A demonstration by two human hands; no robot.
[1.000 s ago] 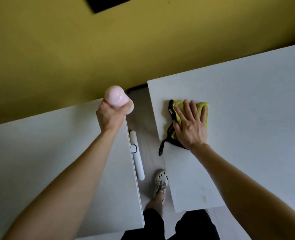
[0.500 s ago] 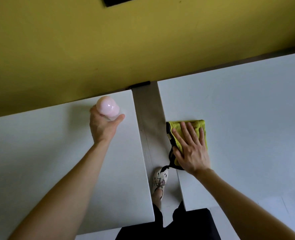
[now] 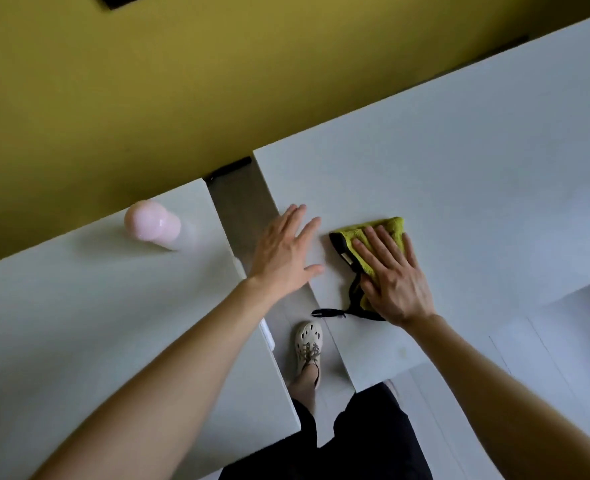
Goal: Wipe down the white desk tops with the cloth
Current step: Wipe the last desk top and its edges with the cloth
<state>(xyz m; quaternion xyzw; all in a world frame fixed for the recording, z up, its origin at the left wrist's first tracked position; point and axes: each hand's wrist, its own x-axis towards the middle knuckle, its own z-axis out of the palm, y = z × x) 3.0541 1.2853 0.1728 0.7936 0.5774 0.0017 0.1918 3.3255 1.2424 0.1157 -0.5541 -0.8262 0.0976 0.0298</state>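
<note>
Right hand [image 3: 395, 284] flat on yellow-green cloth [image 3: 385, 230], right desk top [image 3: 477, 174].

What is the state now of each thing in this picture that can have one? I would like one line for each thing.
left hand: open, fingers spread, at the left edge of the right desk; contact unclear.
right hand: flat, pressing on the cloth.
cloth: folded, lying on the right desk, its black strap trailing to the desk's edge.
pink bottle: standing on the left desk, no hand on it.
</note>
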